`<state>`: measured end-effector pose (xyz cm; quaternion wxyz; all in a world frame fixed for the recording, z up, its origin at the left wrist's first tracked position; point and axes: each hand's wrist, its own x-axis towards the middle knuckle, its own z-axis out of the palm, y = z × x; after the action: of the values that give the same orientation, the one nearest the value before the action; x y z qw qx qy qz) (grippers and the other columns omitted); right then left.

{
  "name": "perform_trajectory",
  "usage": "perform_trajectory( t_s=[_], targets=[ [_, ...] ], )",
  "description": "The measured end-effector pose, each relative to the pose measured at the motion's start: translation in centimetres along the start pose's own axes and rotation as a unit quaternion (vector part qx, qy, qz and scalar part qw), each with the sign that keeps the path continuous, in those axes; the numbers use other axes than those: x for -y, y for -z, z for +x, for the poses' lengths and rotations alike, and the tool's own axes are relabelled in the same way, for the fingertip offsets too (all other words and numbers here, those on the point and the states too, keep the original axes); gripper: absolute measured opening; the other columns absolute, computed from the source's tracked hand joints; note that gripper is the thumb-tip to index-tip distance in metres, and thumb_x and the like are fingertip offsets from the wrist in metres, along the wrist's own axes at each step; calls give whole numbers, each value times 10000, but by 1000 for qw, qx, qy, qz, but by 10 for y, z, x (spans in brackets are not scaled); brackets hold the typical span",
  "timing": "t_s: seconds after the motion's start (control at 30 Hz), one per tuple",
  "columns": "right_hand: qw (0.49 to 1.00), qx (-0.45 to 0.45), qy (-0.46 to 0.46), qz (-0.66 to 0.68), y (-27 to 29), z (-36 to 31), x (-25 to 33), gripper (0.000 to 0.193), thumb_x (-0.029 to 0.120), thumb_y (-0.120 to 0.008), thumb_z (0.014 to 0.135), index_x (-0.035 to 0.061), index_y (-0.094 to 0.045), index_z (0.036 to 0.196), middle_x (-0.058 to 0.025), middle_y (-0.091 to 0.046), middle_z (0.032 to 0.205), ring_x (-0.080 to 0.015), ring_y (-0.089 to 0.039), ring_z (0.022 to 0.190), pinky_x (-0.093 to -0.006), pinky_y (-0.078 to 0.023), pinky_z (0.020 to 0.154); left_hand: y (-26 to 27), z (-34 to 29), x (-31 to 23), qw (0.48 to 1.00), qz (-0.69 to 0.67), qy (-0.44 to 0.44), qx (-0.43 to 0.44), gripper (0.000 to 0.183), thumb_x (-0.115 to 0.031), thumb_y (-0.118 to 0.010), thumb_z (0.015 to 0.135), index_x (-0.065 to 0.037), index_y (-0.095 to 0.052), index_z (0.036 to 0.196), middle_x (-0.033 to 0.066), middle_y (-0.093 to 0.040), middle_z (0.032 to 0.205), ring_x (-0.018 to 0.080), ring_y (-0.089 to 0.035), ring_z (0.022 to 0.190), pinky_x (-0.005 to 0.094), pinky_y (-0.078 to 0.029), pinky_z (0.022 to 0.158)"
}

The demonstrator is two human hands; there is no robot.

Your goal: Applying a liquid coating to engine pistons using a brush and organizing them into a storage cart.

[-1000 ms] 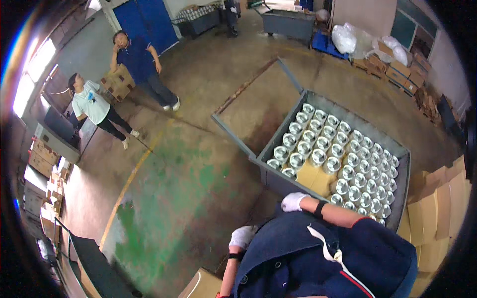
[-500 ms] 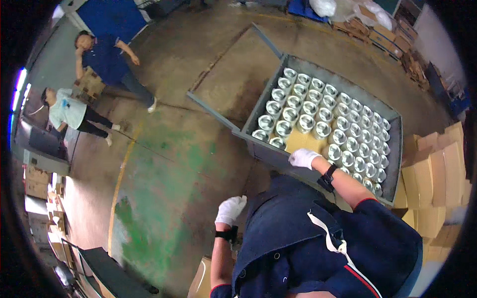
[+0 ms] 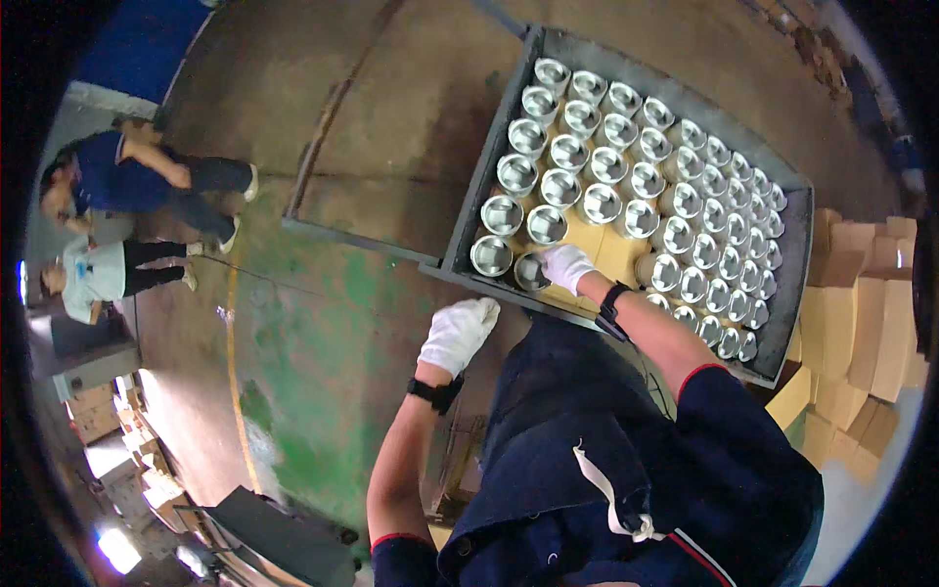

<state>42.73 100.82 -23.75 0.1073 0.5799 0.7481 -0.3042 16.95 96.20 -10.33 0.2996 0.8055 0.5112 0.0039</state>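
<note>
A grey metal cart holds several rows of silver pistons, standing crown up on brown cardboard. My right hand, in a white glove, reaches over the cart's near side. Its fingers are closed against the side of a darker-looking piston in the near left corner; the fingertips are partly hidden. My left hand, also gloved in white, hovers outside the cart near its left corner. Its fingers are curled in, and nothing shows in them. Black bands are on both wrists.
A U-shaped handle bar juts from the cart's left side. Cardboard boxes are stacked to the right. Two people stand at the far left. A dark flat cart is at the lower left.
The cart appears closer and larger as my view shifts. My right hand has moved left from the bare cardboard to the corner piston. My left hand has risen toward the cart.
</note>
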Motion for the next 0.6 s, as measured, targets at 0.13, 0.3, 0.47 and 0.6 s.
perform_trajectory(
  t_s=[0.13, 0.3, 0.47, 0.6],
  targets=[
    [995, -72, -27, -70, -41, 46, -18, 373, 268, -594, 836, 154, -636, 1190, -203, -654, 1009, -350, -648, 886, -463, -526, 733, -12, 91, 8, 993, 67, -17, 95, 188, -259, -565, 937, -85, -636, 949, 148, -675, 864, 327, -660, 856, 461, -531, 693],
    [976, 59, -14, -207, -51, 79, -13, 322, 254, -540, 898, 188, -657, 1191, -150, -631, 1055, -288, -625, 903, -392, -512, 719, -66, 181, 44, 983, 126, -116, 67, 109, -165, -558, 903, -100, -644, 919, 132, -677, 831, 318, -671, 798, 441, -542, 676],
    [981, -80, 17, -174, -72, 90, -26, 123, 251, -597, 859, 175, -685, 899, -99, -617, 869, -271, -579, 779, -390, -466, 632, -137, 232, 85, 986, 130, 11, 104, 388, -351, -543, 939, 4, -637, 1062, 250, -643, 1094, 380, -617, 1039, 459, -483, 902],
    [963, -111, 36, -245, -83, 83, -28, 134, 222, -555, 874, 220, -684, 837, -64, -579, 743, -240, -563, 749, -370, -410, 576, -182, 232, 125, 979, 183, -23, 92, 514, -358, -660, 854, 18, -580, 1195, 264, -550, 1285, 437, -533, 1172, 485, -415, 1021]
  ],
)
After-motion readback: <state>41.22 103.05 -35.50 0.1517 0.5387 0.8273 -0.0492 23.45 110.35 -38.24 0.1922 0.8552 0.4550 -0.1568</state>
